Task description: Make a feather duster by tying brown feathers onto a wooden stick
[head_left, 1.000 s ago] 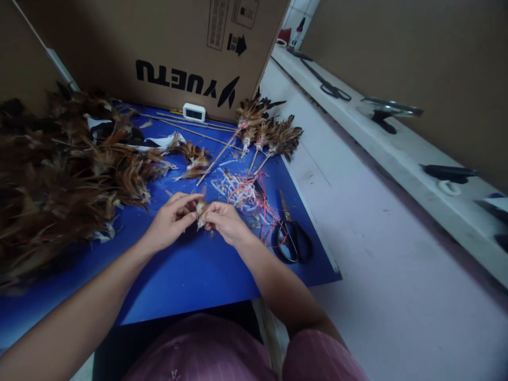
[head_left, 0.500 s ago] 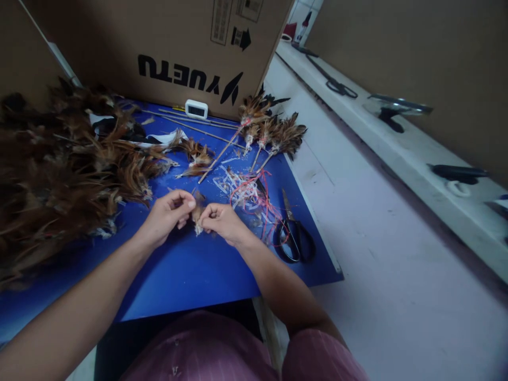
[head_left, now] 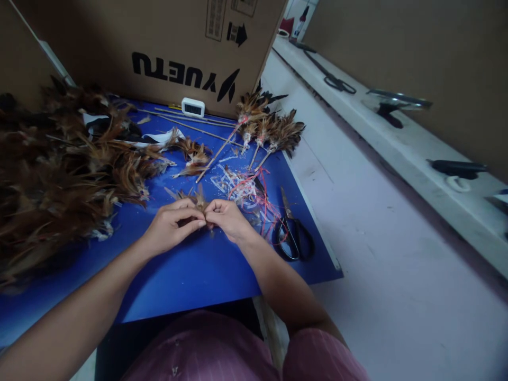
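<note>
Over the blue table [head_left: 190, 280], my left hand [head_left: 172, 225] and my right hand [head_left: 228, 218] meet at the fingertips. Both are closed in a pinch on a small bunch of brown feathers [head_left: 199, 197], whose tips stick up behind the fingers; its lower end is mostly hidden. Right of my right hand lies a tangle of red and white plastic strips [head_left: 248, 190]. Black-handled scissors [head_left: 292, 235] rest beside the strips, blades pointing away from me. A few loose feathers [head_left: 188, 164] lie beyond my hands.
A big pile of brown feathers [head_left: 79, 174] covers the table's left side. Feathered sticks [head_left: 264, 132] lie at the back right, near thin bare sticks [head_left: 194, 127] and a small white digital display [head_left: 193, 107]. A cardboard box [head_left: 170, 32] stands behind. Tools lie on the right-hand ledge [head_left: 416, 143].
My left hand has moved right and slightly down, its fingers now meeting my right hand's at the feather bunch. The bunch is more covered by the fingers. The view has shifted slightly.
</note>
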{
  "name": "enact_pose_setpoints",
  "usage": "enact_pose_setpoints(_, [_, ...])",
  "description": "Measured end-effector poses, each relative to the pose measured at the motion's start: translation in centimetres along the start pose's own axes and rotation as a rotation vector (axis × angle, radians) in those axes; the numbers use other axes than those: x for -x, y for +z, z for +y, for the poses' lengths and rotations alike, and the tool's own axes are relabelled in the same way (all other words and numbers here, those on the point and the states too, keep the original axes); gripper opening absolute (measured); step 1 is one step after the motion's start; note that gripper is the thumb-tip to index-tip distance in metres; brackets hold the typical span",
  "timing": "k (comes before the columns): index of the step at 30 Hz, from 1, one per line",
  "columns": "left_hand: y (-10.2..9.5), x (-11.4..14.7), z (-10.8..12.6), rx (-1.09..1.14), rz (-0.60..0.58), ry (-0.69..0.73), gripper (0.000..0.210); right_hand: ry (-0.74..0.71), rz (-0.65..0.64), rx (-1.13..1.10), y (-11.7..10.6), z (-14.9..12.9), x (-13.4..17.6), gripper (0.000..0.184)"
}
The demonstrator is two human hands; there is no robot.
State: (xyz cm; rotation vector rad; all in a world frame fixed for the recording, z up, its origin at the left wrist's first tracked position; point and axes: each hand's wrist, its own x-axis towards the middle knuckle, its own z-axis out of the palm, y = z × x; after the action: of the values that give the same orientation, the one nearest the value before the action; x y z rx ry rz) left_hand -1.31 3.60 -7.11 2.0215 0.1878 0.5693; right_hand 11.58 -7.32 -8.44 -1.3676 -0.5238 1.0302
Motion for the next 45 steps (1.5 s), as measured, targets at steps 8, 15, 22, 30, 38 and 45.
enact_pose_setpoints(8, [0.9, 0.3, -0.9, 0.123, 0.037, -0.209, 0.015, 0.021, 0.031, -0.010, -0.3, -0.1, -0.1, 0.012])
enact_pose_setpoints(15, [1.0, 0.1, -1.2, 0.285, 0.049, -0.330, 0.025, 0.047, -0.009, -0.063, -0.5, -0.1, -0.1, 0.012])
enact_pose_setpoints(22, [0.8, -0.1, -1.3, 0.320, 0.030, -0.366, 0.027, 0.028, -0.076, -0.129, -0.8, -0.2, 0.1, 0.009])
enact_pose_setpoints(30, [1.0, 0.1, -1.9, 0.109, 0.028, -0.235, 0.027, 0.058, -0.083, -0.141, -0.9, 0.2, -0.1, 0.011])
enact_pose_setpoints(38, [0.9, 0.2, -1.8, 0.040, 0.091, -0.233, 0.021, 0.048, -0.070, -0.113, -0.8, 0.2, -0.1, 0.009])
enact_pose_setpoints(45, [0.5, -0.2, -1.4, 0.314, 0.056, -0.443, 0.026, 0.039, -0.065, -0.073, -0.9, 0.0, 0.0, 0.007])
